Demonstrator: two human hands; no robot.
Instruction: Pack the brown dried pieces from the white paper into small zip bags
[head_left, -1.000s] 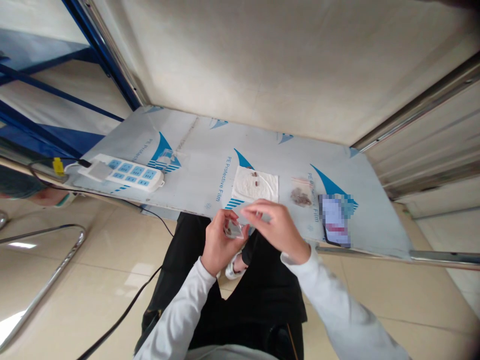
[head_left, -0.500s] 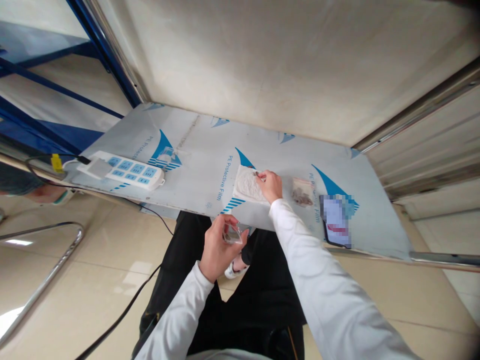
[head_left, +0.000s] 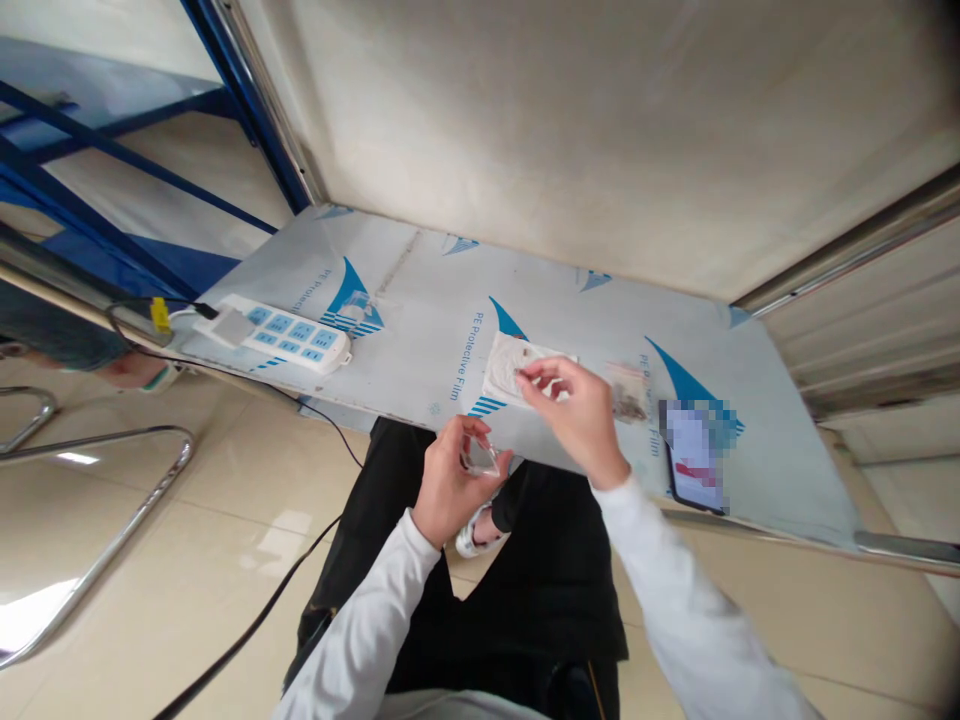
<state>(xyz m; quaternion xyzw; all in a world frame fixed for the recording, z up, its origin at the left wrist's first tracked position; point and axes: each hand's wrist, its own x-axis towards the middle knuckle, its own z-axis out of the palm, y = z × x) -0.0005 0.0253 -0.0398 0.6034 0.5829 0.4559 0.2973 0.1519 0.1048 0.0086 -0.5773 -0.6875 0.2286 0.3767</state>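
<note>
- Left hand (head_left: 448, 482): held in front of the near edge of the surface (head_left: 420, 300), above the person's lap. Its grip is closed on a small clear pouch (head_left: 480, 458), pinched between thumb and fingers; what the pouch contains is too small to tell.
- Right hand (head_left: 577, 412): raised over the near edge of the surface, just above the white cloth (head_left: 504, 366). Thumb and forefinger are drawn together as if pinching something tiny; whether a piece is actually between them cannot be told.
- White cloth: lies flat near the middle of the near edge. One or two small dark pieces appear on its far part, beside the right fingertips; their number is unclear.
- Clear bag of brown pieces (head_left: 628, 392): rests on the surface just to the right of the cloth, partly hidden by the right hand.
- Phone (head_left: 694, 455): lies at the near edge toward the right end, well apart from the cloth.
- Power strip (head_left: 279, 332): sits near the left end of the surface, its cable running off the edge to the floor.
- Progress, as a judgement: the work appears to be moving small pieces from the cloth into the pouch. It looks mid-course, since the pouch is in hand and not set down, and pieces seem to remain on the cloth and in the bag.
</note>
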